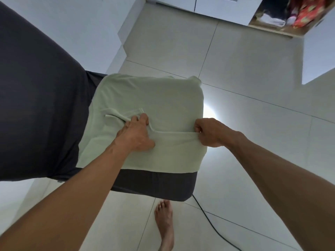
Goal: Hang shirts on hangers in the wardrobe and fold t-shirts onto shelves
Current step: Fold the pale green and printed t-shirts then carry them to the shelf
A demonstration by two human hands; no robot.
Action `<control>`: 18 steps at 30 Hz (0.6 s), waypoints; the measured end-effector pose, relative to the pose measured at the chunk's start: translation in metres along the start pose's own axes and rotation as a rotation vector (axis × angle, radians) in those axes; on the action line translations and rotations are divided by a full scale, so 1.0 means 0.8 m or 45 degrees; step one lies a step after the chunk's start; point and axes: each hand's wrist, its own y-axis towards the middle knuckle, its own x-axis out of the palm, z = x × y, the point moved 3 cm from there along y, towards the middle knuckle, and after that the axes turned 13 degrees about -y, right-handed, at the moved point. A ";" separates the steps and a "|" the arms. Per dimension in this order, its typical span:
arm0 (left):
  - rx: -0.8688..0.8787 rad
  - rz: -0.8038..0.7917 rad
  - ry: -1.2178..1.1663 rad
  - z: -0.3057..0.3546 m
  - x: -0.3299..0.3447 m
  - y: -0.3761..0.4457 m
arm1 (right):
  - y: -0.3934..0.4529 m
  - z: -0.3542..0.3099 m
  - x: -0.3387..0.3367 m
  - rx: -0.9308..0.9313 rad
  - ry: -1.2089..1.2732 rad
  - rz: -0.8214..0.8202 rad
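A pale green t-shirt (pixel 154 95) lies spread over the corner of a bed with a dark grey cover (pixel 36 105). My left hand (pixel 135 133) rests on the shirt near its middle, fingers curled into a fold of the cloth beside the neckline. My right hand (pixel 210 132) pinches the shirt's folded edge at the right side of the bed corner. A taut crease runs between both hands.
An open wardrobe (pixel 282 15) with folded white clothes and red patterned fabric stands at the top right, beside white cabinet doors (pixel 213 4). The floor is pale tile (pixel 244 60). A black cable (pixel 213 225) crosses it by my bare foot (pixel 165 223).
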 end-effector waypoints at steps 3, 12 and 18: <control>-0.002 0.011 0.014 0.000 0.000 0.002 | -0.003 0.015 0.008 0.071 -0.162 0.131; 0.013 0.039 -0.024 -0.002 0.002 0.002 | -0.011 -0.009 0.021 0.083 0.223 0.176; 0.161 0.276 -0.168 -0.028 -0.003 -0.015 | -0.010 -0.050 0.018 0.230 -0.113 0.680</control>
